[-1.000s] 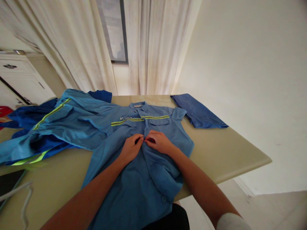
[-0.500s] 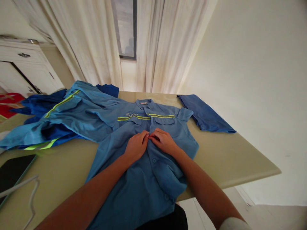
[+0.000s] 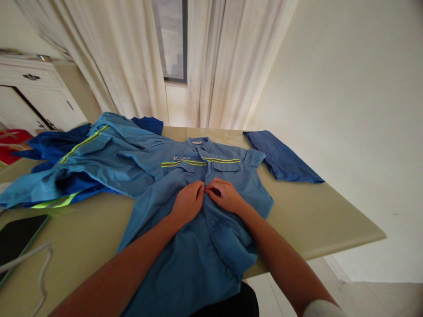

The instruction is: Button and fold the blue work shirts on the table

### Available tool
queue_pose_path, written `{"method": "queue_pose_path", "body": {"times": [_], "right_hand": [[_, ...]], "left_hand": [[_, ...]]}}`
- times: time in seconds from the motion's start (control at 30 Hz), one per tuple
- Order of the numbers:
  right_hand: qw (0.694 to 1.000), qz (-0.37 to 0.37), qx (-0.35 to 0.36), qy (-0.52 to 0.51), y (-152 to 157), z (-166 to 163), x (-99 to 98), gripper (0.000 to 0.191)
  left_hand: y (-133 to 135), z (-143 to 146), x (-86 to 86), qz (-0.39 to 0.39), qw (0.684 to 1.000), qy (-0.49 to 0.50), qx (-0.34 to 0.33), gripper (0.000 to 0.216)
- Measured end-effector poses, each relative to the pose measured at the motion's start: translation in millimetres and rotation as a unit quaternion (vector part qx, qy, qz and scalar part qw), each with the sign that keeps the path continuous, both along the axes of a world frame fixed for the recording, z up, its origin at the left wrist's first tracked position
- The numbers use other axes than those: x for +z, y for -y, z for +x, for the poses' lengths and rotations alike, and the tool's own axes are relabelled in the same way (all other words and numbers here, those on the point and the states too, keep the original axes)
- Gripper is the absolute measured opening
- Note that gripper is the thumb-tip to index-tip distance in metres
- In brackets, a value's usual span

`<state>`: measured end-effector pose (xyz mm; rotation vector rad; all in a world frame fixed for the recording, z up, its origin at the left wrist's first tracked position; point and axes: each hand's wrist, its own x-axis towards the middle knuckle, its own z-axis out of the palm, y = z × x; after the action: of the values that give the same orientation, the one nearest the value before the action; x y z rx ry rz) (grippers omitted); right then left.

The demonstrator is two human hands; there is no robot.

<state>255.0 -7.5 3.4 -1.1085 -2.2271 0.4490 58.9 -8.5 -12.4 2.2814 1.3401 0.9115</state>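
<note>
A light blue work shirt (image 3: 198, 246) with yellow reflective chest stripes lies face up on the beige table (image 3: 310, 220), its hem hanging over the near edge. My left hand (image 3: 187, 203) and my right hand (image 3: 226, 195) meet at the shirt's front placket, just below the chest pockets. Both hands have their fingers pinched on the cloth at a button there. The button itself is hidden under the fingertips.
More blue work clothes (image 3: 76, 163) with reflective stripes are heaped on the table's left. A folded darker blue garment (image 3: 282, 156) lies at the far right corner. A dark tablet (image 3: 18, 237) and a white hanger (image 3: 39, 273) sit near left. Curtains and a white cabinet (image 3: 29, 101) stand behind.
The view shifted right and up between the oldest frame and half a second ago. My hands stay pinched at the same spot on the placket, with only slight finger movement.
</note>
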Motion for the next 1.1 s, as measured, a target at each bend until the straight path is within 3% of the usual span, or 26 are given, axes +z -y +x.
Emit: {"method": "queue_pose_path", "body": {"times": [0.5, 1.1], "right_hand": [[0.999, 0.007, -0.044, 0.009, -3.3, 4.1, -2.3, 0.020], [0.993, -0.029, -0.101, -0.056, -8.1, 5.2, -5.9, 0.035]], "left_hand": [[-2.7, -0.7, -2.9, 0.013, 1.000, 0.014, -0.007, 0.026], [-8.7, -2.5, -7.2, -0.003, 0.998, 0.037, -0.055, 0.029]]}}
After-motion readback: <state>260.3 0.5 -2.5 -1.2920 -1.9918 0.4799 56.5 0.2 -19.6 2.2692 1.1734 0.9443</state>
